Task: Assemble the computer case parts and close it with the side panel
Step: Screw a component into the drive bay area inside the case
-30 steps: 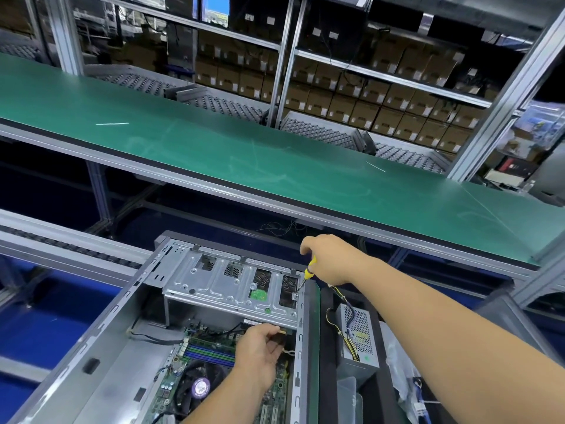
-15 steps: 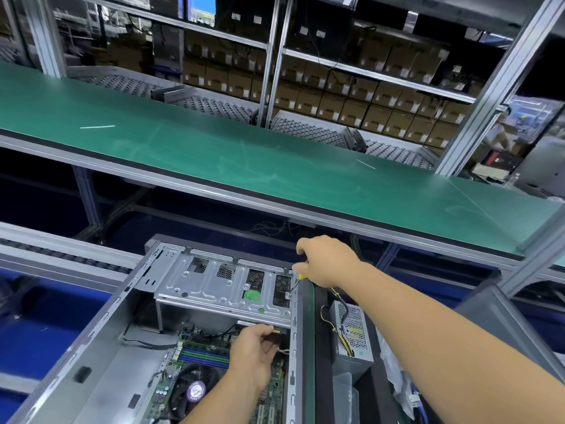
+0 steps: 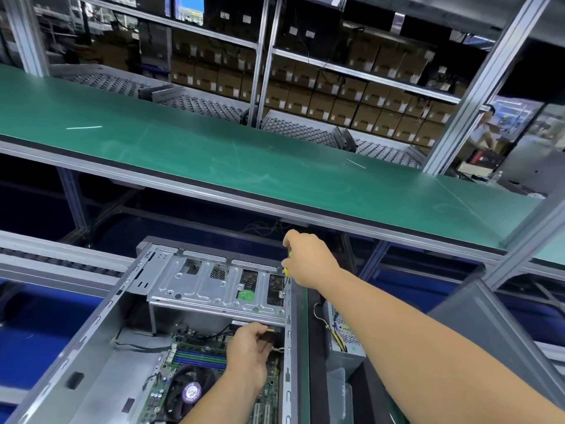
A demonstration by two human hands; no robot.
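An open grey computer case (image 3: 91, 341) lies on its side at the bottom left, showing its motherboard (image 3: 198, 356) and a silver drive cage (image 3: 208, 283) across its far end. My right hand (image 3: 308, 258) is closed around a yellow-handled screwdriver (image 3: 286, 272) whose tip points down at the cage's right corner. My left hand (image 3: 249, 350) reaches under the cage's near edge, fingers curled on a small dark part with a yellow bit; what it is I cannot make out. A grey side panel (image 3: 501, 341) leans at the right.
A power supply (image 3: 344, 335) with yellow and black wires sits right of the case beside a green strip. A long green bench top (image 3: 214, 160) crosses above. Shelves of cardboard boxes (image 3: 336, 96) stand behind. A person works at the far right (image 3: 484, 130).
The view has shifted slightly and my right hand with the screwdriver has settled lower against the cage's right corner. My left hand stays under the cage.
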